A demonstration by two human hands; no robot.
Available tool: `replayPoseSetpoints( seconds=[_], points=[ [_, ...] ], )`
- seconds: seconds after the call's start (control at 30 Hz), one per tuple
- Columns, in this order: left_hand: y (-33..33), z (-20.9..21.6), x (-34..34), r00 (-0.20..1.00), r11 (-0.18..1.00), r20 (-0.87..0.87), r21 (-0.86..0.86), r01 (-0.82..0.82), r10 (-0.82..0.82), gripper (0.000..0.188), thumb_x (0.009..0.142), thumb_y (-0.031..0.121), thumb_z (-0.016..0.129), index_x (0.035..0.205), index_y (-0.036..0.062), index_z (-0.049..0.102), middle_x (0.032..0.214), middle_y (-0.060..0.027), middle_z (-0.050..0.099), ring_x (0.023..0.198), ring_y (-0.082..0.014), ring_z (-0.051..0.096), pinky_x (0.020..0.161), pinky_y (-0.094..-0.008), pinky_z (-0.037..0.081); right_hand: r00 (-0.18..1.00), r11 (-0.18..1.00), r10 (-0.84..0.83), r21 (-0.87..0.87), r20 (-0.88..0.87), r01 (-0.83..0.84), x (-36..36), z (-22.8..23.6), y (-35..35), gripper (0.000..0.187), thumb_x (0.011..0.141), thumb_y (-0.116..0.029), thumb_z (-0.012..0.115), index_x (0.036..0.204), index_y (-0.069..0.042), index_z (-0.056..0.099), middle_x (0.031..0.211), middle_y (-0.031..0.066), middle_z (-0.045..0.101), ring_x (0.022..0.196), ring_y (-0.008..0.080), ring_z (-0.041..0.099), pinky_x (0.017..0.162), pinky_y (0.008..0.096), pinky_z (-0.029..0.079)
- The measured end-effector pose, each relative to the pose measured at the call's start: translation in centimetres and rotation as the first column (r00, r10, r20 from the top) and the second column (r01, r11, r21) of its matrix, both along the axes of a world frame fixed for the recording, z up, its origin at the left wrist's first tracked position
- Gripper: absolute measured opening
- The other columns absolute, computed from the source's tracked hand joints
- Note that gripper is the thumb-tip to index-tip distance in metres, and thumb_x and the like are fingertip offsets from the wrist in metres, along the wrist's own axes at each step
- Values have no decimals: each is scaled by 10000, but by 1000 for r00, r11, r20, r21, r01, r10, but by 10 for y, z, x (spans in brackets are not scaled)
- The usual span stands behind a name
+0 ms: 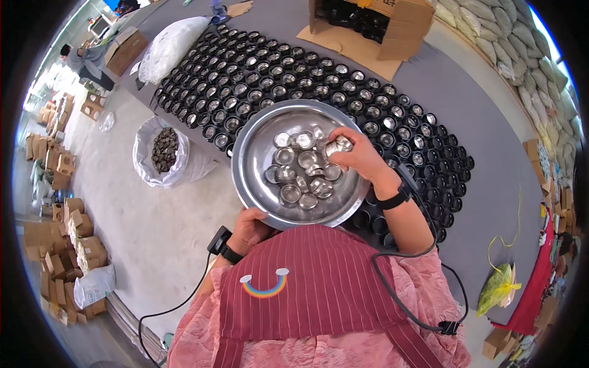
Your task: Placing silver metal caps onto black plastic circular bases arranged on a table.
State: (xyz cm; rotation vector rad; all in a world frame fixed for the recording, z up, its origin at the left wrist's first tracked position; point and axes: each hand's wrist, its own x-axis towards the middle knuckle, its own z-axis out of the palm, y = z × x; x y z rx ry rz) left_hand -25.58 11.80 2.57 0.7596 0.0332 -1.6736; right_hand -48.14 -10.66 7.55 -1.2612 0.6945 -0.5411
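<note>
A wide metal basin sits in front of my body, with several small clear round cups heaped loosely in it. My left hand is closed on the basin's near left rim. Over the basin's right side, my right hand pinches at least one small clear round cup between thumb and fingers; the palm side is hidden. Beyond the basin and to its right, black round containers stand in dense rows on a grey table, many with something clear and shiny inside.
An open cardboard box with black pieces stands at the far side. A white plastic bag lies at the far left of the rows. A white sack of dark pieces stands left. A person is at the far left.
</note>
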Motion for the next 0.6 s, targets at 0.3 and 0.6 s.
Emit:
replayPoseSetpoints(
  seconds=[0.3, 0.6],
  points=[
    [35, 31, 25, 959, 982, 216, -5, -187, 183, 625, 658, 139, 566, 1266, 4, 505, 1228, -163, 588, 1142, -339, 549, 1034, -483, 406, 718, 759, -563, -600, -409, 254, -142, -51, -29, 337, 650, -120, 729, 956, -79, 595, 783, 37, 573, 681, 140, 534, 623, 291, 442],
    [61, 24, 37, 894, 919, 246, 35, -394, 374, 650, 626, 85, 568, 1265, -8, 501, 1252, -148, 577, 1175, -343, 529, 1057, -483, 393, 662, 701, -573, -708, -483, 90, -138, -129, -41, 404, 652, -138, 722, 1036, -61, 626, 915, 167, 645, 836, 368, 612, 758, 450, 493]
  ],
)
